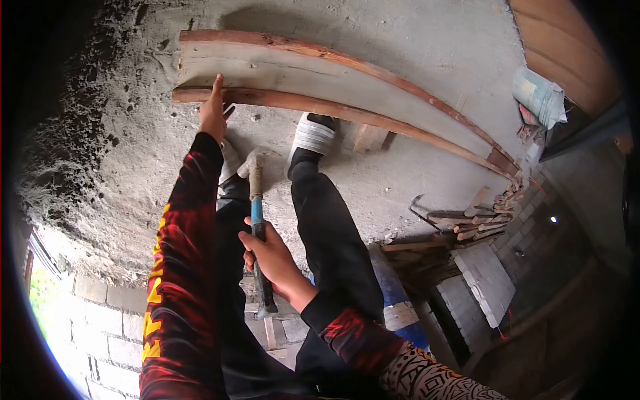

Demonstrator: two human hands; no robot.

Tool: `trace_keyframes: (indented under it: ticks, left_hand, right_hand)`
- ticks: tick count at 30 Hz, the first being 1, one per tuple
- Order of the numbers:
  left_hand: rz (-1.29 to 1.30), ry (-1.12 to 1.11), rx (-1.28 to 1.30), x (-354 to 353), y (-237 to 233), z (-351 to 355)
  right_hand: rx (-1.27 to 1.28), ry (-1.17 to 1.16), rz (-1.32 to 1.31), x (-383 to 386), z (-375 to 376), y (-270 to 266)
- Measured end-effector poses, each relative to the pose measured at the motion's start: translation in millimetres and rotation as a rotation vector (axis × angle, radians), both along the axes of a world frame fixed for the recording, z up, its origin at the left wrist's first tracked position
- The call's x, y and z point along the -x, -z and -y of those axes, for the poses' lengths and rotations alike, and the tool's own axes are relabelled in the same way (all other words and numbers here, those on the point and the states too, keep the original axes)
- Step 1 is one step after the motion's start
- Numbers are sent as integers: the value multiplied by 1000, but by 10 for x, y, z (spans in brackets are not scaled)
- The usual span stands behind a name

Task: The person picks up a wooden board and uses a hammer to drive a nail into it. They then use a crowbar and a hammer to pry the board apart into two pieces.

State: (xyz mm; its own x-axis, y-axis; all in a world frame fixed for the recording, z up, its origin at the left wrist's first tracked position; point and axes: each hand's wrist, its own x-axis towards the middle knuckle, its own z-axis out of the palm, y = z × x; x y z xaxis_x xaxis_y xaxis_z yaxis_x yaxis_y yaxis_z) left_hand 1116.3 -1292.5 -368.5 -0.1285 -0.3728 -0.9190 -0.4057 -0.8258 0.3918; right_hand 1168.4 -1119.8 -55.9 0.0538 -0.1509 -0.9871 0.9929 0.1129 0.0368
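Observation:
A long wooden frame [293, 101], two reddish-brown strips with a pale panel between them, lies across the concrete floor and looks curved in this wide view. At its left end my left hand [213, 113] grips the near strip, one finger stretched over the panel; a thin dark item shows beside the hand, too small to name. Lower down, my right hand [270, 257] is closed round the handle of a claw hammer [255, 180]. The hammer's head points up toward the frame, apart from it, between my feet.
My feet in striped slippers [313, 137] stand just below the frame, near a wood block [370, 138]. To the right are a pale bucket [539, 97], a dark curved bar [423, 215] and stacked wood scraps [483, 223]. Concrete blocks [123, 327] form a wall at lower left.

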Motion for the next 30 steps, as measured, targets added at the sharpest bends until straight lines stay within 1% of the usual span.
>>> trace_keyframes:
  ticks: [1,3,4,5,6,8,9,11,12,14,16,17,19,20,21,22,23,24,25,26,27,29,30]
  left_hand:
    - [-4,-2,-6,-12,157,1]
    - [120,-59,-11,-33,452,18]
    - [164,-125,24,-26,538,5]
    - [162,-127,26,-107,572,-18]
    - [197,-81,24,-121,483,-15]
    - [149,-89,76,-174,271,-74]
    - [113,-144,84,-237,128,-117]
    - [55,-174,-12,-377,-148,-175]
    - [48,-170,-5,-434,-271,-192]
    - [88,-194,-87,-582,-441,-282]
    - [69,-206,-77,-768,-426,-402]
    - [56,-224,-61,-809,-351,-419]
    - [74,-257,-59,-887,-284,-465]
    - [94,-226,-35,-962,-205,-470]
    - [114,-192,-5,-1024,-126,-482]
    - [19,-168,17,-1042,-170,-503]
    - [-67,-148,69,-1247,85,-497]
    - [-136,-93,70,-1071,-344,-568]
    - [-34,-75,-20,-1108,-279,-466]
    - [-1,-148,-22,-1096,-220,-437]
    - [-38,-115,-74,-1205,-136,-327]
    - [58,-138,33,-828,-815,-523]
    - [63,-122,42,-790,-931,-521]
  right_hand:
    - [-6,-2,-4,-8,-17,3]
    - [24,-73,-54,-27,-25,3]
    - [24,-89,-90,-61,-25,7]
    - [26,-90,-92,-76,-35,-4]
    - [18,-136,-120,-78,-32,-18]
    - [7,-184,-210,-113,-61,-71]
    - [-2,-206,-246,-119,-108,-123]
    - [-11,-298,-353,-118,-251,-259]
    - [-5,-271,-310,-42,-324,-424]
    - [4,-281,-325,83,-524,-707]
    - [15,-341,-350,180,-787,-834]
    - [15,-342,-370,187,-932,-782]
    - [-6,-385,-473,78,-1283,-482]
    - [-55,-507,-562,-14,-1501,-279]
    - [-110,-580,-568,-104,-1725,-114]
    - [-118,-526,-507,-141,-1886,-42]
    - [-149,-464,-428,-204,-2084,-36]
    - [-127,-283,-277,-209,-2273,10]
    - [-132,-82,-141,-208,-2478,105]
    - [-142,47,-65,-123,-2659,219]
    - [-151,174,15,-39,-2841,312]
    - [-172,570,111,125,-3186,669]
    - [-103,733,134,218,-3392,914]
